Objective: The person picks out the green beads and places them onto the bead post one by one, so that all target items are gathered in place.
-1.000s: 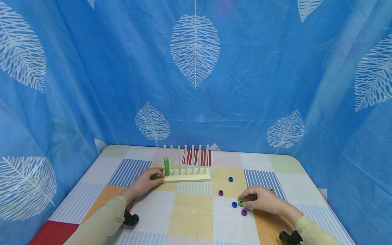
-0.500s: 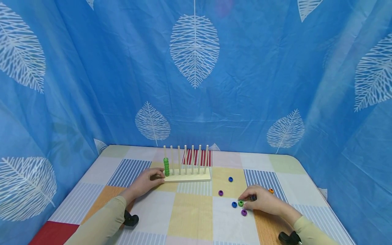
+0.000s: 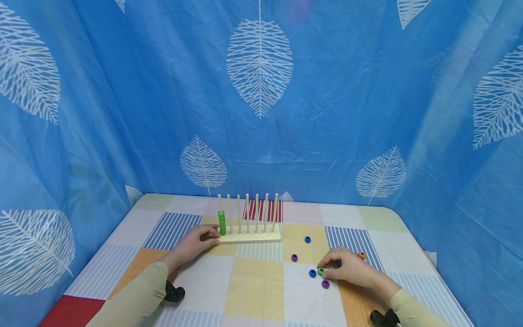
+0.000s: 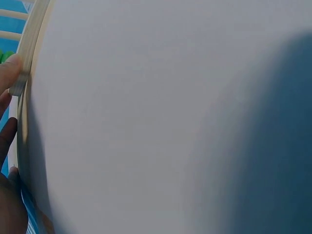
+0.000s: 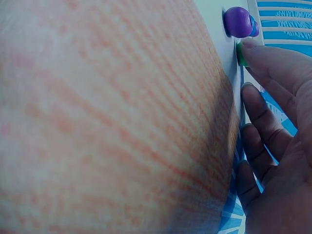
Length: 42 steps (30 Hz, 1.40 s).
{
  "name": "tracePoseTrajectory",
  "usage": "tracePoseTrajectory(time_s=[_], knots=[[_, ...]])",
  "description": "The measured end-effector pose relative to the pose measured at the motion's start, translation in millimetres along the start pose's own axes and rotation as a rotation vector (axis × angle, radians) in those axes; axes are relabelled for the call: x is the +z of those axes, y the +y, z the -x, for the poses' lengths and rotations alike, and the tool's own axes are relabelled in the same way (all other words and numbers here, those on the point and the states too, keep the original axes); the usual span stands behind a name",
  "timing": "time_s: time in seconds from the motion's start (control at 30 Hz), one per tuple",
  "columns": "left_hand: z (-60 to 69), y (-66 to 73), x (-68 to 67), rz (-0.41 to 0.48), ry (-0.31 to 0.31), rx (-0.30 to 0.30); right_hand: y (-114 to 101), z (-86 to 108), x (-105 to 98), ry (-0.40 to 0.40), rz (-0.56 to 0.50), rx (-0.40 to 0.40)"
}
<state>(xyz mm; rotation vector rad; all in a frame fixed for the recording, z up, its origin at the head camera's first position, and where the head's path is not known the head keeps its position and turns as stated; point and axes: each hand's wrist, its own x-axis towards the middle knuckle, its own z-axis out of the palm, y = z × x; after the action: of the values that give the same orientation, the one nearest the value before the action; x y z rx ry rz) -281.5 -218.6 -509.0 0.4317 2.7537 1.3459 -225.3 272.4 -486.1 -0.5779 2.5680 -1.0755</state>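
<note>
A pale wooden peg stand (image 3: 253, 236) lies toward the back of the table, with several upright pegs in a row. Green beads (image 3: 222, 223) are stacked on its leftmost peg. My left hand (image 3: 195, 244) grips the stand's left end, and its thumb lies against the board (image 4: 32, 36) in the left wrist view. Farther right, my right hand (image 3: 349, 268) pinches a loose green bead (image 3: 321, 271) at the tabletop, between thumb and forefinger. In the right wrist view, the thumb partly covers that green bead (image 5: 240, 54), and a purple bead (image 5: 237, 22) sits just beyond it.
Near the right hand lie a blue bead (image 3: 312, 273) and a purple bead (image 3: 325, 284). Farther off are another purple bead (image 3: 294, 257), another blue bead (image 3: 308, 239) and an orange bead (image 3: 361, 255). A blue curtain (image 3: 261, 154) hangs behind the patchwork tablecloth (image 3: 255, 290).
My right hand has shifted very slightly left at the green bead, and more of the orange bead shows behind it. The left hand and peg stand have stayed in place.
</note>
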Motion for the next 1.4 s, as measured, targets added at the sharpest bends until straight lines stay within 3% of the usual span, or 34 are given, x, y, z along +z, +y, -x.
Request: tracePoseTrajectory(time_s=[0.47, 0.73, 0.97, 1.4], knots=[[0.4, 0.2, 0.5, 0.010, 0.000, 0.008, 0, 0.6, 1, 0.030, 0.035, -0.059], [0.8, 0.5, 0.5, 0.013, 0.000, 0.010, -3, -2.0, 0, 0.036, 0.064, -0.044], [0.9, 1.0, 0.3, 0.010, -0.003, 0.008, -16, -7.4, -16, 0.092, 0.094, -0.131], [1.4, 0.5, -0.1, 0.020, -0.004, 0.013, -48, -17.1, -51, 0.148, 0.156, -0.131]])
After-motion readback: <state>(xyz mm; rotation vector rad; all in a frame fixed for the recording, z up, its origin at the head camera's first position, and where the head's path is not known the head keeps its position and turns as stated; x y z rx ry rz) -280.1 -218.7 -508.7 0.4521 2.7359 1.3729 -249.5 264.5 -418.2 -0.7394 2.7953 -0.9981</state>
